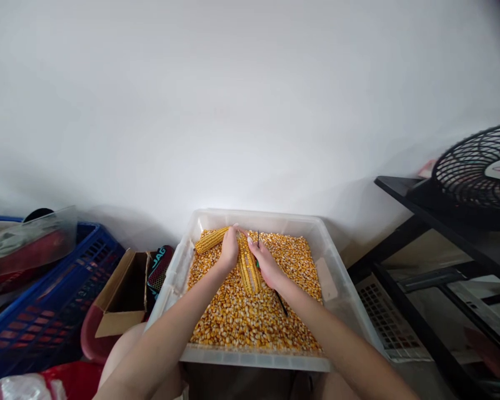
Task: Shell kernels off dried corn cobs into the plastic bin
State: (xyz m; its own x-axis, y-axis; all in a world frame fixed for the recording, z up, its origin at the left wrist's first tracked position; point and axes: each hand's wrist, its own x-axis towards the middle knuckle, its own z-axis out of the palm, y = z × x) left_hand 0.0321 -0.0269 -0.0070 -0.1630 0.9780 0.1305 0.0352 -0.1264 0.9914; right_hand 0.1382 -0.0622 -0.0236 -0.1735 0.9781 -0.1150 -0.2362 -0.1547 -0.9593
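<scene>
My left hand (230, 247) is closed over a clear plastic tub of loose corn kernels (250, 319). An ear of corn (247, 269) with bare lines between its kernel rows hangs between my hands, its top end at my fingers. Another full yellow ear of corn (210, 240) sticks out to the left from behind my left hand; whether I grip it or it rests on the kernels, I cannot tell. My right hand (265, 263) is closed around a thin dark tool (281, 304) with a bit of green, its narrow tip pointing up beside the partly stripped ear.
The plastic tub (256, 360) reaches the white wall. Left of it stand a cardboard box (123, 325) in a reddish basin, a dark mesh item with lettering (159, 268) and a blue crate (91, 250). At right, a black fan (475, 166) sits on a black rack (454, 236).
</scene>
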